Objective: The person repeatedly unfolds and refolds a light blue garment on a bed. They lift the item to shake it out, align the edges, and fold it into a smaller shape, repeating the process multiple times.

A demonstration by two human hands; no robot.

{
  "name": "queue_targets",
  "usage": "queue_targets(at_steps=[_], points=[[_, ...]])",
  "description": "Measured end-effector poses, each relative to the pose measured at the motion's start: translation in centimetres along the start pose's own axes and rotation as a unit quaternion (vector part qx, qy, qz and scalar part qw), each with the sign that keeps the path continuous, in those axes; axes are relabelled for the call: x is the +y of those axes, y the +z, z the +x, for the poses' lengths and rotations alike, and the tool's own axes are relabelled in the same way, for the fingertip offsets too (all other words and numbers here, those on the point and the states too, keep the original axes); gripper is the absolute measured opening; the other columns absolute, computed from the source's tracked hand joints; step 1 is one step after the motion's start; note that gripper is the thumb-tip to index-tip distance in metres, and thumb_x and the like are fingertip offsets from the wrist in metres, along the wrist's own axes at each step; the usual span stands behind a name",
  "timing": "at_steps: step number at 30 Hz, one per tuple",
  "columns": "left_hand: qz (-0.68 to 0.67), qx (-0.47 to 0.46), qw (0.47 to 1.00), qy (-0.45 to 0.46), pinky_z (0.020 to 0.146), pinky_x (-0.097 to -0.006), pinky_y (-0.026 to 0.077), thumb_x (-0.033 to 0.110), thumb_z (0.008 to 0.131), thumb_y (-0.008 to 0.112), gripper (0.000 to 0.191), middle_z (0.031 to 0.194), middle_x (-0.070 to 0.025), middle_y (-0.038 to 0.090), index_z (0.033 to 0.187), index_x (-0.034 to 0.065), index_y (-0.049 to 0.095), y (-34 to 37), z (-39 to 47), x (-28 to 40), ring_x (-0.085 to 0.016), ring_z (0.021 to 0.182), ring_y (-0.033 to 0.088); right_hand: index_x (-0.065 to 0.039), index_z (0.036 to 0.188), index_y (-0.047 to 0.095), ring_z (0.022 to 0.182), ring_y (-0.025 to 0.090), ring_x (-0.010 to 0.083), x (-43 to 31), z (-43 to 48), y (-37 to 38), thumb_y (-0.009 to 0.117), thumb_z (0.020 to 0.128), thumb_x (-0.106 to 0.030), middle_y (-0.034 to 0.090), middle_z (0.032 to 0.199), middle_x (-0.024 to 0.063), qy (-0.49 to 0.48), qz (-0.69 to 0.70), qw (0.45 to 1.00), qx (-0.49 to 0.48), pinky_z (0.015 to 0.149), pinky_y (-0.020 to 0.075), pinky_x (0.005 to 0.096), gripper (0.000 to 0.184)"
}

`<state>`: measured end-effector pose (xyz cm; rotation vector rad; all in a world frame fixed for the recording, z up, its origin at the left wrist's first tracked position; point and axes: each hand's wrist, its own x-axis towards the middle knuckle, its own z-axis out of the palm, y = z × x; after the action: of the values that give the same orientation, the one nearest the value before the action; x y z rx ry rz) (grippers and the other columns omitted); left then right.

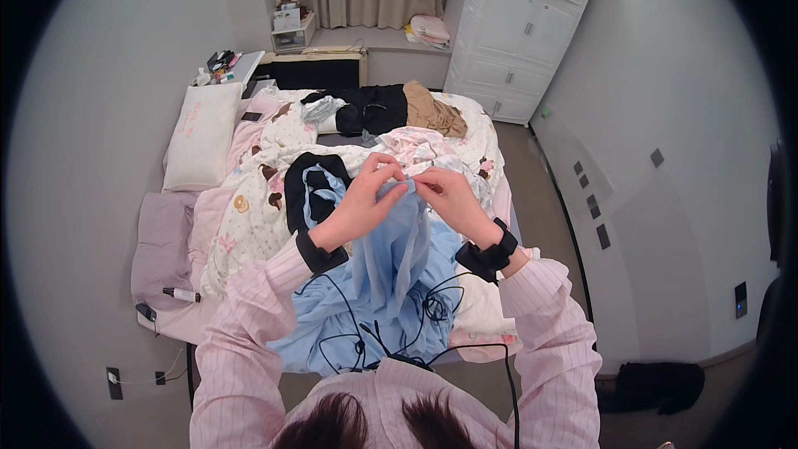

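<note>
A length of light blue fabric (393, 243) hangs from both hands over the bed, its lower part spread in folds towards my body. My left hand (368, 199) pinches its top edge between thumb and fingers. Close beside it, my right hand (450, 198) grips the same edge with its fingertips. Each wrist bears a black strapped device. Left of the raised cloth lies a black garment (293, 193) with blue fabric inside its curve. Just beyond my hands is a pink and white patterned cloth (414, 142).
Black cables (360, 347) lie over the blue fabric near my waist. Farther off are black clothing (383, 109), a tan garment (430, 109) and a phone (251, 116). A pillow (202, 137) and a small bottle (182, 294) are at left. A white cabinet (511, 31) stands back right.
</note>
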<state>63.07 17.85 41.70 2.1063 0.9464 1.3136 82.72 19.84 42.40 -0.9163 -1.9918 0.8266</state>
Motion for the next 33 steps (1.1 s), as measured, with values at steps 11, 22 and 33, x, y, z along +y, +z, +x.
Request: queue_targets(at_steps=[11, 22, 33], points=[[0.024, -0.024, 0.995, -0.092, 0.063, -0.0313, 0.048, 0.009, 0.087, 0.061, 0.012, 0.08, -0.0109, 0.062, 0.091, -0.0011, 0.058, 0.0, 0.6, 0.4, -0.022, 0.068, 0.058, 0.002, 0.094, 0.063, 0.073, 0.064, 0.0186, 0.4, -0.4, 0.6, 0.062, 0.086, -0.005, 0.066, 0.082, 0.011, 0.002, -0.005, 0.999, 0.045, 0.068, 0.0507, 0.0287, 0.012], [-0.083, 0.02, 0.99, -0.111, 0.054, -0.019, 0.042, 0.01, 0.087, 0.066, 0.011, 0.071, -0.0005, 0.061, 0.089, 0.0008, 0.061, -1.3, 2.1, -1.3, -0.003, 0.061, 0.053, -0.001, 0.108, 0.054, 0.098, 0.059, 0.0143, 0.8, -2.3, -1.1, 0.052, 0.093, -0.006, 0.061, 0.105, 0.0051, 0.058, 0.051, 0.997, 0.015, 0.086, 0.0472, 0.0288, 0.016], [-0.167, -0.026, 0.972, -0.164, 0.057, -0.0153, 0.039, 0.014, 0.091, 0.063, 0.012, 0.078, 0.0047, 0.061, 0.093, 0.0036, 0.06, -3.5, 2.9, -1.1, 0.001, 0.067, 0.052, 0.004, 0.129, 0.045, 0.107, 0.057, 0.0356, 4.1, -3.4, 8.2, 0.066, 0.084, -0.031, 0.057, 0.118, 0.0222, 0.059, 0.021, 0.993, -0.103, 0.089, 0.0473, 0.0361, 0.06]])
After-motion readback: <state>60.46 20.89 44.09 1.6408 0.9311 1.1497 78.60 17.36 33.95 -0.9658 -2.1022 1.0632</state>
